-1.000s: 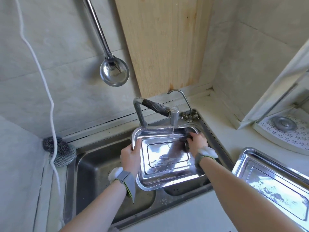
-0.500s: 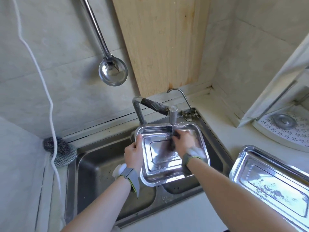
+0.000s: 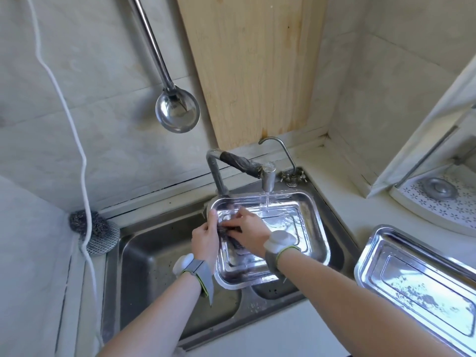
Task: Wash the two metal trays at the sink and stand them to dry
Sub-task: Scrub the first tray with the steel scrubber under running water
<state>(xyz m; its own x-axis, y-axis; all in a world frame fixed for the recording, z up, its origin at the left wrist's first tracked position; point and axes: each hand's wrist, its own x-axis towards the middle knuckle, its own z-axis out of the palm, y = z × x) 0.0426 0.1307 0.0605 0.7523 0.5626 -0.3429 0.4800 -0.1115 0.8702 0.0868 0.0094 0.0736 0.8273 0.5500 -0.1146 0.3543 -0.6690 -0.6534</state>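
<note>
Right hand (image 3: 248,231) has swept from the tray's (image 3: 296,222) right side to its left end — fingers clenched on a dark scrubber (image 3: 233,237). Left hand (image 3: 206,239) grips the left rim. Tray sits over the sink (image 3: 144,256) under running water; scrubbing continues. Second tray (image 3: 412,276) waits at the counter's right edge — unwashed.

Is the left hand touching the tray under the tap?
Touching. The head view shows the left hand gripping the left rim of the tray, fingers curled over it.

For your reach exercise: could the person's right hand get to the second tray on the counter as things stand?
Probably yes. The second tray lies uncovered on the counter just right of the sink, nothing between. But the right hand is busy scrubbing the tray under the tap.
</note>
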